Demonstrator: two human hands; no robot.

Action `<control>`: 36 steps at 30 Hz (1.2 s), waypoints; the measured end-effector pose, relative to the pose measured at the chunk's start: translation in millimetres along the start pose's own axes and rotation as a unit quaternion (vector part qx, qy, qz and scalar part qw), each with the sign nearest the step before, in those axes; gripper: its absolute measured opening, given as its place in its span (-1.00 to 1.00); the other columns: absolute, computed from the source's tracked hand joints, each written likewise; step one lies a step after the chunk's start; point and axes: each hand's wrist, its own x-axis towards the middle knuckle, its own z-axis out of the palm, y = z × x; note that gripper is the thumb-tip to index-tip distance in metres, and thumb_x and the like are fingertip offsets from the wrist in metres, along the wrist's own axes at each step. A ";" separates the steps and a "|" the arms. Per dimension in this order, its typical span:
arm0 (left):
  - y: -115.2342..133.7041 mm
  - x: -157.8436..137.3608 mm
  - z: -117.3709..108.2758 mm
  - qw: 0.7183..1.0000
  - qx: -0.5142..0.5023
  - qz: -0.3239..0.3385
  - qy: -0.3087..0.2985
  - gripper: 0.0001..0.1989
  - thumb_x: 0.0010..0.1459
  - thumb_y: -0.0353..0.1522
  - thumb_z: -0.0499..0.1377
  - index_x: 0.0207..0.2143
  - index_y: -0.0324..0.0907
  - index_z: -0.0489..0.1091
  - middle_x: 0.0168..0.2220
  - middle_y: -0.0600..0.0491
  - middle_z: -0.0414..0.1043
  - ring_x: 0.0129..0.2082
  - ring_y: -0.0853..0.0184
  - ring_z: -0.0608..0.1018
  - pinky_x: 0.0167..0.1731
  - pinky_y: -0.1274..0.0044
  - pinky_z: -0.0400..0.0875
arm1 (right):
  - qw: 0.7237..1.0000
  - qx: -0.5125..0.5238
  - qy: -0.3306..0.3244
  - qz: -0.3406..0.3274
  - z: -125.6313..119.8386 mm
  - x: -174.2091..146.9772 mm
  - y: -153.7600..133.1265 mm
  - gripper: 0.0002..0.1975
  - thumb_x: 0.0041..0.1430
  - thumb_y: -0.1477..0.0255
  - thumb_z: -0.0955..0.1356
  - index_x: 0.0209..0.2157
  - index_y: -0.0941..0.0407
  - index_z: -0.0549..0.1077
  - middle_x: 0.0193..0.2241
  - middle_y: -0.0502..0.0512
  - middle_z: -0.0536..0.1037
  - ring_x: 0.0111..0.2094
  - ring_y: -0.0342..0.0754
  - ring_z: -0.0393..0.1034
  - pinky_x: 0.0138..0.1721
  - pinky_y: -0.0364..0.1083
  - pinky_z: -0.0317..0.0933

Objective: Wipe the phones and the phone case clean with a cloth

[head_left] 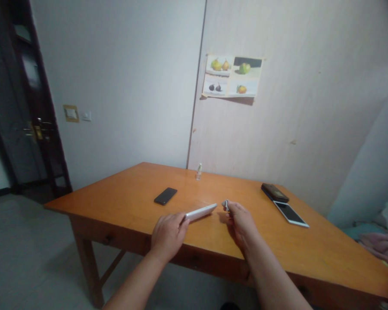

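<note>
My left hand [168, 234] is closed on the near left end of a slim white phone-like device [201, 212]. The device is tilted up on edge over the table's front part, its face turned away from clear view. To its right, my right hand [243, 221] pinches a small crumpled grey-white piece, like a cloth or wipe [225, 205], close to the device's far end but apart from it. A black smartphone [166, 196] lies flat on the table, beyond and left of my left hand.
The orange wooden table [126, 189] stands against the wall. A small clear bottle [199, 172] is at its back edge. On the right lie a dark brown wallet-like case [274, 192] and a white-framed tablet [291, 213]. Bedding [380, 241] is beyond the right edge.
</note>
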 end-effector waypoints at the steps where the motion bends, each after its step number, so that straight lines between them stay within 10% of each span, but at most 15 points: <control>1: -0.2 -0.2 -0.1 1.000 -0.006 0.003 0.001 -0.80 0.34 -0.24 0.02 -0.27 -0.07 0.39 -0.34 0.07 0.51 -0.31 0.23 0.50 -0.30 0.44 0.21 | 0.999 0.032 0.008 0.012 -0.3 0.7 0.0 -0.67 0.03 0.14 0.43 -0.41 0.11 0.38 -0.63 -0.11 0.32 -0.69 -0.25 0.10 -0.71 -0.26 -0.12; 18: 0.9 -2.1 -8.7 0.993 -0.081 0.078 -0.044 -0.68 0.04 -0.17 0.30 -0.16 -0.06 0.45 -0.09 0.02 0.50 -0.08 0.18 0.49 -0.05 0.38 0.33 | 0.974 -0.203 0.044 -0.093 -4.2 5.7 12.8 -0.74 0.03 0.22 0.35 -0.35 0.13 0.45 -0.51 0.02 0.50 -0.48 -0.08 0.37 -0.43 -0.14 0.21; 24: 2.3 -0.6 -9.8 0.995 -0.065 0.043 -0.060 -0.57 -0.01 -0.21 0.30 -0.07 -0.08 0.37 -0.09 -0.01 0.47 -0.05 0.14 0.47 -0.04 0.38 0.30 | 0.915 -0.378 -0.011 -0.140 0.5 -16.2 -0.9 -0.86 0.09 0.35 0.34 -0.45 0.09 0.49 -0.45 0.07 0.55 -0.33 -0.02 0.39 -0.26 -0.11 0.17; 29: 3.1 -1.3 -7.4 0.996 -0.052 0.028 -0.060 -0.60 -0.02 -0.26 0.29 -0.10 -0.09 0.36 -0.12 -0.01 0.47 -0.08 0.15 0.47 -0.07 0.40 0.29 | 0.786 -0.574 -0.092 -0.211 13.3 -54.2 -6.1 -0.66 0.34 0.33 0.18 -0.26 0.12 0.55 -0.21 0.25 0.61 -0.17 0.08 0.45 -0.10 -0.03 0.20; 36: 2.5 -2.3 -4.4 0.997 -0.044 0.033 -0.050 -0.63 0.02 -0.20 0.28 -0.12 -0.11 0.36 -0.15 -0.01 0.48 -0.11 0.14 0.47 -0.09 0.38 0.30 | 0.749 -0.560 -0.206 -0.287 19.6 -94.9 1.5 -0.55 0.41 0.26 0.12 0.16 0.08 0.42 0.22 0.21 0.37 0.28 0.14 0.17 0.21 0.15 0.06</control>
